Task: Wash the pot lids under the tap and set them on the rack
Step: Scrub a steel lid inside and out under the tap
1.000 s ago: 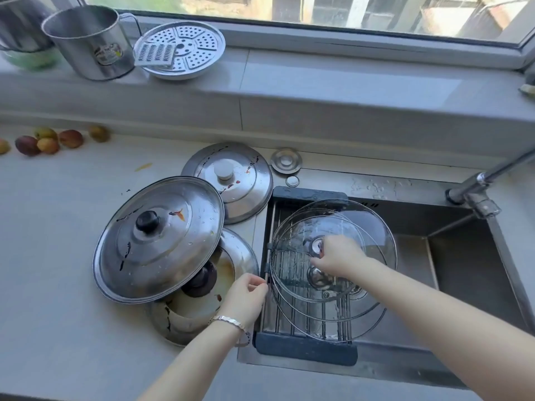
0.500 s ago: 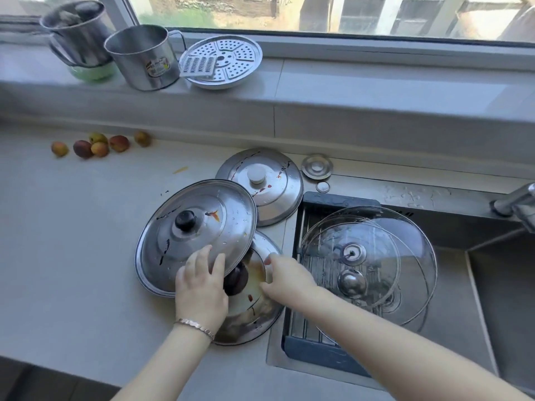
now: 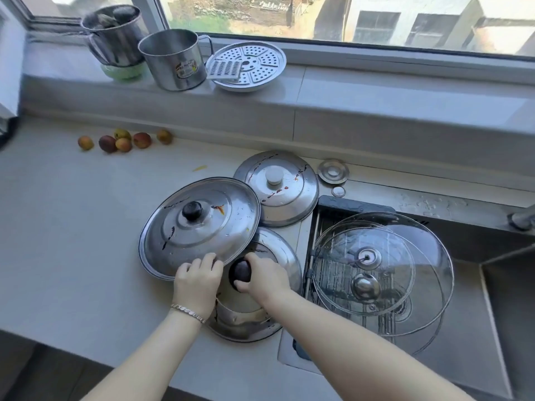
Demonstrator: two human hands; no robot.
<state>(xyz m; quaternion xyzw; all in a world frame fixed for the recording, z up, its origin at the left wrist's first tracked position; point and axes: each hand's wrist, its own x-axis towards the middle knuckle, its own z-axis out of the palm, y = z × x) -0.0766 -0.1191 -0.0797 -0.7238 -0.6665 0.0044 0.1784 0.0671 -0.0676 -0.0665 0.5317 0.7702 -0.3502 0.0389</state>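
Observation:
Three dirty steel lids lie on the counter left of the sink. The big lid (image 3: 199,227) with a black knob leans on the lower steel lid (image 3: 278,256). My left hand (image 3: 198,280) grips the big lid's near rim. My right hand (image 3: 262,277) grips the lower lid's dark knob (image 3: 241,272). A third steel lid (image 3: 278,188) with a white knob lies behind them. Glass lids (image 3: 385,267) stand in the rack (image 3: 312,273) over the sink's left end. The tap (image 3: 522,218) shows at the right edge.
Small metal discs (image 3: 333,171) lie near the sink's back corner. Several small fruits (image 3: 124,140) sit at the counter's back left. On the window sill stand steel mugs (image 3: 173,60) and a perforated steamer plate (image 3: 247,65). The sink basin (image 3: 477,299) opens to the right.
My right hand moved left from the lower lid's edge onto its dark knob. My left hand slid to the big lid's near rim. The camera shifted left.

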